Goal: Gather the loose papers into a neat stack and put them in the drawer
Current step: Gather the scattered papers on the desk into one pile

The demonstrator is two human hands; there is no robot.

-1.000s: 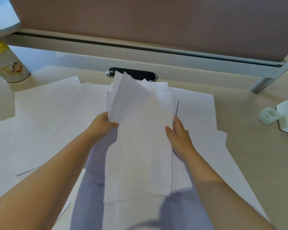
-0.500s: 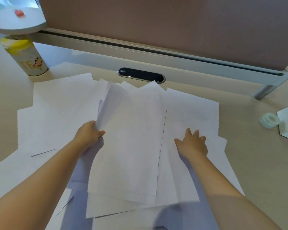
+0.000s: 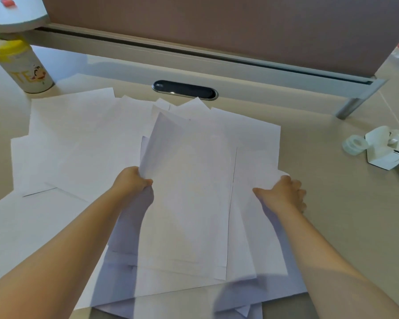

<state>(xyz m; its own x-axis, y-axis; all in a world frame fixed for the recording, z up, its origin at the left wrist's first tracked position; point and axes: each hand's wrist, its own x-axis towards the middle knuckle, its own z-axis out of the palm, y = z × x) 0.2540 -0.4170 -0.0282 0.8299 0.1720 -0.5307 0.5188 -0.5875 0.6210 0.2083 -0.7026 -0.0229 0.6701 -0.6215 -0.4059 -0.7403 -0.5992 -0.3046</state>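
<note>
Slippage is my worry here: the left hand (image 3: 134,180) is pinching the left edge of a partial stack (image 3: 189,192), thumb over the top sheet and fingers curled beneath, and that bundle is fanned, its far corners poking out at different angles. If I lift it by one edge like this, I reckon the lower sheets could slide free and scatter again. The right hand (image 3: 283,194) is closed on the right edge of a loose sheet (image 3: 256,143) near the right side of the spread, fingers curled under, thumb stretched toward the stack. I judge that dragging it in could crease it or drag its neighbours along.

Papers are all plain white, thin and floppy, lying across the middle of the desk (image 3: 332,215) in overlapping layers. More loose papers (image 3: 74,139) lie flat to the left, well apart from either hand, and some run off the near edge of view. No drawer shows anywhere in the head view, so I can't tell where it sits. Off to the right, a tape roll (image 3: 354,145) sits clear of the sheets; a yellow-lidded canister (image 3: 21,65) stands at far left.
</note>
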